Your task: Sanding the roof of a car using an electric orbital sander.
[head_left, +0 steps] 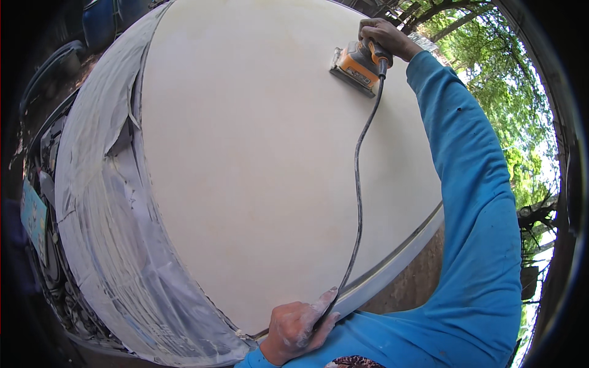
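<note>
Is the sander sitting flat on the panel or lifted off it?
Flat on it: the orange sander has its pad against the pale panel, gripped by the right hand.

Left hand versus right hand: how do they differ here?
The right hand reaches far across the pale panel, gripping the orange sander; the left hand stays near the panel's close edge, pinching the black cord. The left hand is dusted white; the right looks cleaner. Both are bare, with blue sleeves.
</note>
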Motion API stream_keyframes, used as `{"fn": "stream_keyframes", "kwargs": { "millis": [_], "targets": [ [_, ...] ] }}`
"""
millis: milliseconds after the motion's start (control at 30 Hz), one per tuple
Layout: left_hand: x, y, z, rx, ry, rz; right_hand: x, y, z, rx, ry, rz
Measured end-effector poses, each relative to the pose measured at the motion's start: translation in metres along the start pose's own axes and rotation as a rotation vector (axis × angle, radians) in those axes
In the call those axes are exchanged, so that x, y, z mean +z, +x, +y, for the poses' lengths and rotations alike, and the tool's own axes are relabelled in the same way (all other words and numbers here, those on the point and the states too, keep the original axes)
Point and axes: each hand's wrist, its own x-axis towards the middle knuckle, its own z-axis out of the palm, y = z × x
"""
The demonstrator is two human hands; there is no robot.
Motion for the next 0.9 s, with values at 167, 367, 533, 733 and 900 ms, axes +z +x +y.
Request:
{"fn": "stream_keyframes", "kwargs": {
  "millis": [167,367,533,733,900],
  "targets": [
    [-0.001,0.002,0.003,-0.024,0.039,-0.039,-0.013,-0.068,0.004,0.391,0.074,-0.015],
    [0.001,0.004,0.006,-0.015,0.024,-0.032,-0.015,-0.078,-0.009,0.329,0.025,-0.027],
    [0.0,0.001,0.005,-0.032,0.029,-0.049,-0.008,-0.037,-0.026,0.302,0.125,0.006],
    [-0.001,-0.002,0.003,-0.025,0.014,-0.025,-0.006,-0.005,-0.033,0.191,0.086,-0.002],
    [-0.005,-0.001,0.003,-0.045,0.001,-0.049,-0.008,-0.025,-0.023,0.189,0.042,-0.049]
  ]
}}
